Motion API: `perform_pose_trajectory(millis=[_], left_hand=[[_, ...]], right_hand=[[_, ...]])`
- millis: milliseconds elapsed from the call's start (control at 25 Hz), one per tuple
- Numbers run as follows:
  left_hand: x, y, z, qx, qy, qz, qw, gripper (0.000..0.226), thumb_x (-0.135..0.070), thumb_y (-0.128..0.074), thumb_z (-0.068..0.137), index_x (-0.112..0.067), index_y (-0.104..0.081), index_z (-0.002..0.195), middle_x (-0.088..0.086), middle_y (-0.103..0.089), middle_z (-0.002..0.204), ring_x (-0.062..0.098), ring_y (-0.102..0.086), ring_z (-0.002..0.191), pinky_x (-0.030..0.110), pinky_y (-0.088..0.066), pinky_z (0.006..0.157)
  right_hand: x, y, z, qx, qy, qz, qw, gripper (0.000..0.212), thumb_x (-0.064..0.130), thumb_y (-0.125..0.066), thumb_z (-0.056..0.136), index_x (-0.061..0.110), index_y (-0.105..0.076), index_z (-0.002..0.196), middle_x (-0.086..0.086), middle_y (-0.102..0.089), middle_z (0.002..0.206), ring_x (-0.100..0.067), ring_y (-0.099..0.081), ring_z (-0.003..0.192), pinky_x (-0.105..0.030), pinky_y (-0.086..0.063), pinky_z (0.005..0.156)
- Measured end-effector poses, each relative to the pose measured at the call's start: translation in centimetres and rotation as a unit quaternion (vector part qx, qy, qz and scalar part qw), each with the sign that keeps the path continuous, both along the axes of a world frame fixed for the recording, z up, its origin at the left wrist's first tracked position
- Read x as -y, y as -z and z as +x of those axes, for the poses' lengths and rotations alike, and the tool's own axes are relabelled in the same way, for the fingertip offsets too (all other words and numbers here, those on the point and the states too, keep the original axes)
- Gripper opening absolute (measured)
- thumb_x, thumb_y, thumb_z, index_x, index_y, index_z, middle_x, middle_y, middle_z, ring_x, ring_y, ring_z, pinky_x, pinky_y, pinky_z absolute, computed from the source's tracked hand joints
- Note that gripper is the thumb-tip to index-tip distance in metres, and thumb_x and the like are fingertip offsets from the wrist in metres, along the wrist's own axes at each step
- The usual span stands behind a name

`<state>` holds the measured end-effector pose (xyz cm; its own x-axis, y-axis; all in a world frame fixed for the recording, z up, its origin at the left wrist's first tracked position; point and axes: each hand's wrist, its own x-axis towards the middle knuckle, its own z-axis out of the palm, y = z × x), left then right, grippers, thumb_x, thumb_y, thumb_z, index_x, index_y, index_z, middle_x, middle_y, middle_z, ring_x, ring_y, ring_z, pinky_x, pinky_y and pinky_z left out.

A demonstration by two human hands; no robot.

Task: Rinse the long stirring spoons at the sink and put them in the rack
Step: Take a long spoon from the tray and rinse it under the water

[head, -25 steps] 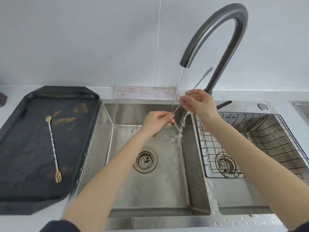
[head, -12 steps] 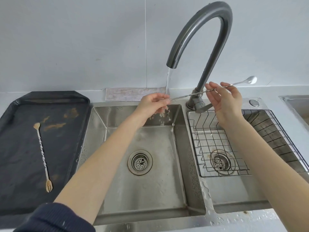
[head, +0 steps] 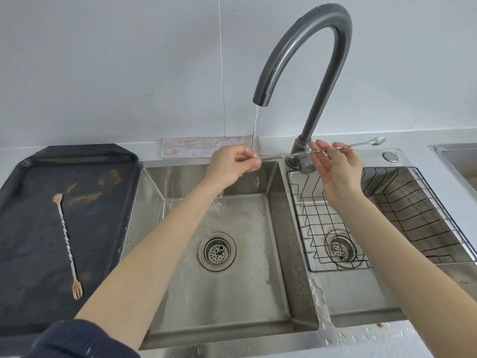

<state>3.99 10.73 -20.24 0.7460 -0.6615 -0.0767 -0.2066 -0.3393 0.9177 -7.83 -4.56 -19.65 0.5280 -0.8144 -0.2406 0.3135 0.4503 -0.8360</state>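
A long silver stirring spoon [head: 361, 146] lies almost level above the sink divider, bowl end to the right. My right hand [head: 338, 169] pinches its twisted shaft with the palm turned up. My left hand [head: 233, 162] pinches the spoon's other end under the running water [head: 255, 130] from the faucet [head: 309, 63]. A second long spoon [head: 67, 241], soiled and with a small fork end, lies on the black tray [head: 31, 306] at the left. The wire rack [head: 402, 218] sits in the right basin, with nothing in it.
The left basin [head: 232, 293] is wet, with a round drain [head: 217, 250]. A pale cloth [head: 204, 147] lies along the wall behind the sink. Brown smears mark the tray. Water droplets cover the front rim and divider. Another sink edge [head: 454, 156] shows at far right.
The spoon has swung from steeply tilted to almost level, and my right hand has moved right over the rack. My left hand stays under the stream.
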Motion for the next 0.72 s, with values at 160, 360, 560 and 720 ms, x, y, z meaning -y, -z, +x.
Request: perform_pose_trajectory(millis=[160,360,560,720], left_hand=[[-0.3,-0.2,-0.3,0.175,0.032,0.096,0.979,0.012,-0.027,-0.064,0.082,-0.017,-0.07,0.086,-0.004,-0.07,0.08,0.013,-0.065,0.075,0.03,-0.053,0.079],[-0.1,-0.2,-0.8,0.206,0.021,0.098,0.973,0.018,-0.031,-0.062,0.084,-0.016,-0.07,0.088,-0.005,-0.069,0.075,0.014,-0.064,0.072,0.031,-0.053,0.078],[-0.9,1.4,-0.7,0.086,0.015,0.077,0.993,0.023,-0.023,-0.056,0.089,-0.008,-0.071,0.099,0.001,-0.07,0.081,-0.011,-0.058,0.055,-0.002,-0.04,0.058],[-0.9,2.7,-1.3,0.049,0.026,0.105,0.993,0.024,-0.016,-0.05,0.09,-0.007,-0.07,0.101,0.008,-0.075,0.099,0.014,-0.068,0.095,0.017,-0.046,0.085]], right_hand=[[-1.5,-0.4,0.9,-0.021,-0.037,-0.04,0.998,0.022,0.002,-0.039,0.097,0.018,-0.04,0.082,-0.003,-0.065,0.085,-0.004,-0.072,0.065,-0.014,-0.058,0.064],[-4.2,-1.2,2.5,-0.048,-0.121,-0.102,0.986,0.016,0.003,-0.05,0.093,0.015,-0.048,0.082,-0.003,-0.069,0.083,-0.009,-0.072,0.073,-0.02,-0.06,0.074],[-5.7,-2.0,4.3,-0.118,-0.181,-0.2,0.956,0.022,0.004,-0.06,0.088,0.016,-0.052,0.07,-0.001,-0.069,0.072,-0.01,-0.069,0.066,-0.023,-0.059,0.074],[-6.1,-2.3,5.2,-0.133,-0.217,-0.228,0.94,0.013,0.01,-0.057,0.091,0.015,-0.062,0.079,0.001,-0.068,0.076,0.005,-0.066,0.057,-0.009,-0.055,0.064]])
